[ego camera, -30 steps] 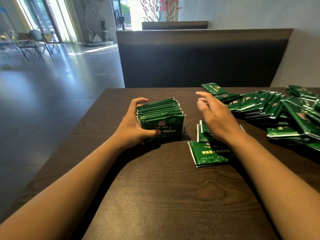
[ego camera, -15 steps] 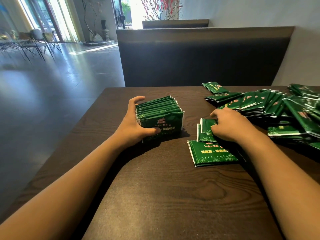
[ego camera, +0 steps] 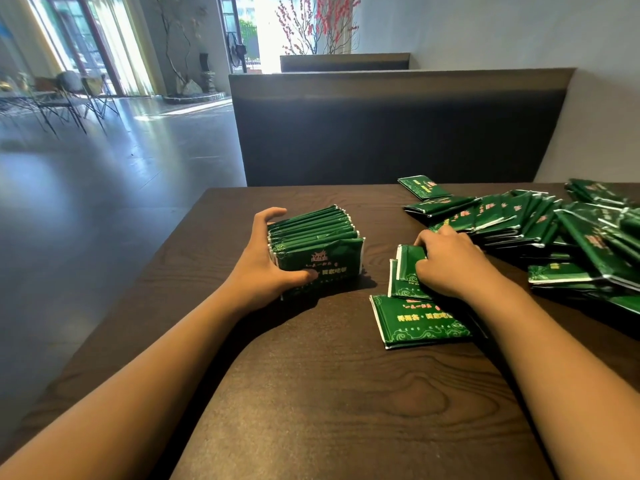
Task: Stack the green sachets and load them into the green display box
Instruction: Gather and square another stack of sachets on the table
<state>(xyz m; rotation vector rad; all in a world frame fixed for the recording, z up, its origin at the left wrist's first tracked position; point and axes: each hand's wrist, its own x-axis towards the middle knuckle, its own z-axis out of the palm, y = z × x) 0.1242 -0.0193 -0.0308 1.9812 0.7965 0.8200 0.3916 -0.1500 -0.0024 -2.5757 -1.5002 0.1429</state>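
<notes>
A dark wooden worktop [ego camera: 311, 393] carries many green sachets. Left of centre a stack [ego camera: 317, 249] of sachets stands on edge, packed face to face, its printed front turned toward the near side. The left hand [ego camera: 266, 268] grips this stack from its left end: the fingers [ego camera: 272, 213] curl over the far left corner and the thumb presses on the near face low down, so the stack sits between thumb and fingers.

To the right, near the stack but apart from it, a few loose sachets [ego camera: 408, 268] lie flat and overlapping. The right hand [ego camera: 450, 265] rests on them palm down, its fingers bent and pinching the top ones; the fingertips are partly hidden under the hand, so how many sachets it holds cannot be told. One sachet [ego camera: 420, 322] lies flat just nearer than that hand, print up, partly under the wrist.

A large heap [ego camera: 540, 230] of sachets spreads along the far right of the worktop, running out of view at the right edge. Beyond the worktop stands a dark bench back [ego camera: 398, 129].
</notes>
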